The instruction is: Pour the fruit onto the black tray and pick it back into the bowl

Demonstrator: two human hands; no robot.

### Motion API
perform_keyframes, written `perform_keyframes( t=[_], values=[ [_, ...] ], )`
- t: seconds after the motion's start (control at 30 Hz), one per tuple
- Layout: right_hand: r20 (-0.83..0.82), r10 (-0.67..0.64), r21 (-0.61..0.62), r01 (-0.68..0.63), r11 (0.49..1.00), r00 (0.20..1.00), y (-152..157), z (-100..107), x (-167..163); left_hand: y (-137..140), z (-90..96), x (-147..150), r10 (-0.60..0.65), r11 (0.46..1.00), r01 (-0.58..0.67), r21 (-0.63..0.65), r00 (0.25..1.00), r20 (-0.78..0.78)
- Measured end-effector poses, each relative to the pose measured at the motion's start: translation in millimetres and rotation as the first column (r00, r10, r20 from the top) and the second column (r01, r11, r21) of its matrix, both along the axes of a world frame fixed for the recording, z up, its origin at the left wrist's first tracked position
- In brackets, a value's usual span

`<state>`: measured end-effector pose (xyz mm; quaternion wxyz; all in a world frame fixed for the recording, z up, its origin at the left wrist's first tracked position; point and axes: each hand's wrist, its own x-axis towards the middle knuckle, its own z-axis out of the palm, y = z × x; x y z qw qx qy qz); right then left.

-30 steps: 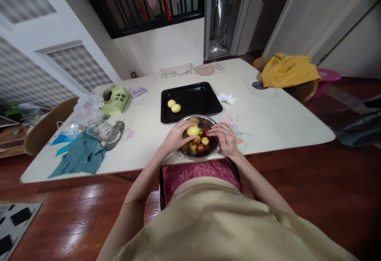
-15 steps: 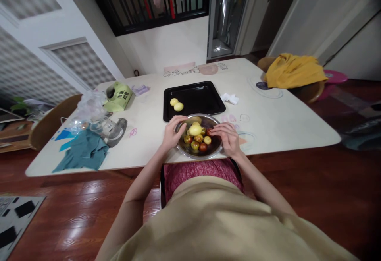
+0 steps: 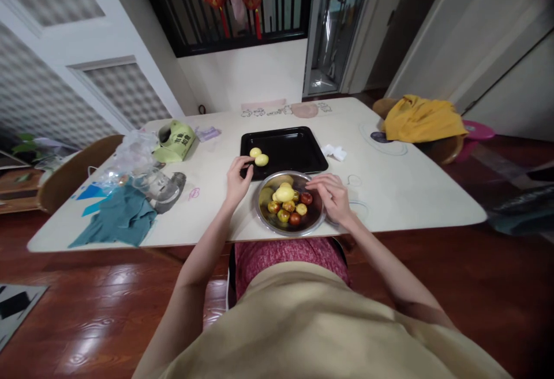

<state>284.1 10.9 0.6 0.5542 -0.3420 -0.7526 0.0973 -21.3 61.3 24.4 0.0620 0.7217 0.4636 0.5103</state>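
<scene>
A shiny metal bowl (image 3: 265,222) stands at the table's near edge. In it lie smooth yellow egg-shaped fruits (image 3: 284,192) and several small round fruits (image 3: 295,218) in red, green and yellow; their exact kind I cannot tell. Behind the bowl is a black baking tray (image 3: 294,147), with two yellow fruits (image 3: 261,160) at its left side. My left hand (image 3: 238,180) is at the tray's near left corner, fingers apart and empty, just short of those two. Over the bowl's right rim hovers my right hand (image 3: 332,196), fingers stretched out, holding nothing visible.
A crumpled white tissue (image 3: 334,152) lies right of the tray. On the left are a green paper box (image 3: 176,141), clear plastic bags (image 3: 136,151) and a teal cloth (image 3: 119,217). A yellow garment (image 3: 424,118) drapes a chair at the right.
My left hand has left the bowl's rim and moved left and forward to the tray's corner. My right hand has lifted slightly away from the fruits. The camera view has shifted a little.
</scene>
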Motion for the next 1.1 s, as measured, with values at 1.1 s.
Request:
perform_keyframes(
  t=[1.1],
  values=[
    [0.561, 0.301, -0.169, -0.249, 0.954, 0.771, 170, 39, -78, -17, -12.1, 11, -0.53, 0.847, 0.531, -0.025, 0.839, -0.123]
  ],
)
